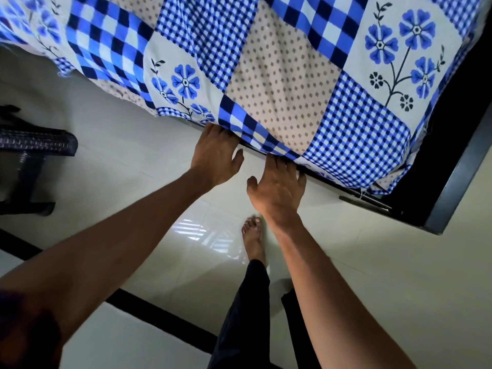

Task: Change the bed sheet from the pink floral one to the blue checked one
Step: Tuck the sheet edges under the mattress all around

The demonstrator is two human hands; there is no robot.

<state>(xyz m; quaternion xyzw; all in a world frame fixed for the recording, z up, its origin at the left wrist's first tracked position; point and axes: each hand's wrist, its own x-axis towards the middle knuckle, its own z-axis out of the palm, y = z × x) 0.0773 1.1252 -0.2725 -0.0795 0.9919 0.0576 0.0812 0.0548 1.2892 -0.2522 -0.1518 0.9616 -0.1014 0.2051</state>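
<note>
Spread over the bed (456, 169), the blue checked sheet (279, 65) is judged light and limp, best taken at its hanging hem, where the left hand (215, 157) and right hand (278, 183) are pressed flat, fingertips hidden.

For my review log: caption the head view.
Left hand and right hand tuck the blue checked sheet in along the bed frame.

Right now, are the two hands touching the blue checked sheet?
Touching. The head view shows the left hand and the right hand with fingertips going under the lower edge of the blue checked sheet, with no gap showing.
</note>
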